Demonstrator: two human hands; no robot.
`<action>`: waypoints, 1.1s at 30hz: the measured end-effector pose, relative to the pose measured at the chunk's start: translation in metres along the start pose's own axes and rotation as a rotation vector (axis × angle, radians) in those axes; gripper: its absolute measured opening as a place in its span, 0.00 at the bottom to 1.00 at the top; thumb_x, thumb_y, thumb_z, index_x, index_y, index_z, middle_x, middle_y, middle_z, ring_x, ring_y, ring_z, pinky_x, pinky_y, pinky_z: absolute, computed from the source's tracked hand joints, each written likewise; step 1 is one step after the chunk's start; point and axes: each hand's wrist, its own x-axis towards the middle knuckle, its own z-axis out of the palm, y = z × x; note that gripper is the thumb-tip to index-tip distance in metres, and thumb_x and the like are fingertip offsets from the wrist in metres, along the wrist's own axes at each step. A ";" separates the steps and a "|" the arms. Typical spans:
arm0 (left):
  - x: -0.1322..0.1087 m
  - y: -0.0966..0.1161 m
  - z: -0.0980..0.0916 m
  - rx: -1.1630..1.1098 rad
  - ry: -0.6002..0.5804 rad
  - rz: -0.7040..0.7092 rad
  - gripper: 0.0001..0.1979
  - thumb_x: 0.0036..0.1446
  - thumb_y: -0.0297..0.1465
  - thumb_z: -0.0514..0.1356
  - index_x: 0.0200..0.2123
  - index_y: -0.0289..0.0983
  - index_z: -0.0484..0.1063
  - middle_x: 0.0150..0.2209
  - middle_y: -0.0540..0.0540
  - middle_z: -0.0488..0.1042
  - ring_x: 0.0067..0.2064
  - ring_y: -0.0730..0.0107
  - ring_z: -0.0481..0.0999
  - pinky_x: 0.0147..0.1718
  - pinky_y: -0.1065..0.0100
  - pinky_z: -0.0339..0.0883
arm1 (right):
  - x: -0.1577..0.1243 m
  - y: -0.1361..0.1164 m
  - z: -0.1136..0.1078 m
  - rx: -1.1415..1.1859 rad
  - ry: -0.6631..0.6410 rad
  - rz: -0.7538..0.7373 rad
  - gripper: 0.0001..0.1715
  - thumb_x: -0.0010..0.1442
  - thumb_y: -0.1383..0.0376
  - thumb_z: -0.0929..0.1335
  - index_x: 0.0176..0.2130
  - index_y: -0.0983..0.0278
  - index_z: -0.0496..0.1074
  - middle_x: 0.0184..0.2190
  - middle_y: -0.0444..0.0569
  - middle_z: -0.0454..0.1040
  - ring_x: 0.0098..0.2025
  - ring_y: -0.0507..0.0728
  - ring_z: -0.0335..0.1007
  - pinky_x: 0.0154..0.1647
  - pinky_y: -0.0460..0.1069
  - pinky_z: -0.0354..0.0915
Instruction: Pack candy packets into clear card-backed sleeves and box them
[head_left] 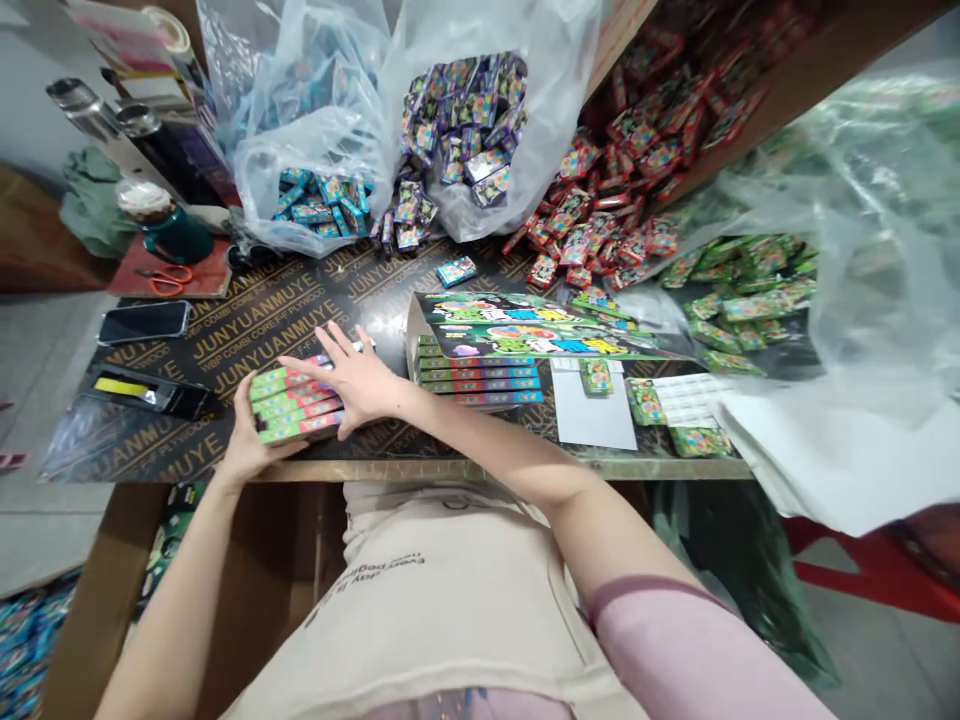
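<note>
While the left hand curls around the left end of a stack of packs, the right hand spreads its fingers across the top and right end, thumb at the near corner; whether it grips or merely rests there, I cannot tell. So the stack sits between the two palms, near the front edge of the black tabletop, left of an open display box. That box holds layered rows of similar packs, its printed flap leaning over them. Behind it lies a single blue pack. Farther back, one clear plastic bag contains blue packs, and a second bag beside it contains purple ones. Red packs spill from a brown carton onto the table, and at far right green packs lie in the mouth of another clear bag.
</note>
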 end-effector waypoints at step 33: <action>0.109 0.124 0.147 -0.010 -0.290 0.099 0.15 0.56 0.36 0.53 0.30 0.34 0.76 0.31 0.45 0.78 0.38 0.61 0.75 0.41 0.63 0.68 | -0.125 0.101 -0.125 -0.547 0.166 0.277 0.52 0.50 0.48 0.68 0.67 0.56 0.48 0.49 0.58 0.61 0.50 0.68 0.56 0.51 0.61 0.47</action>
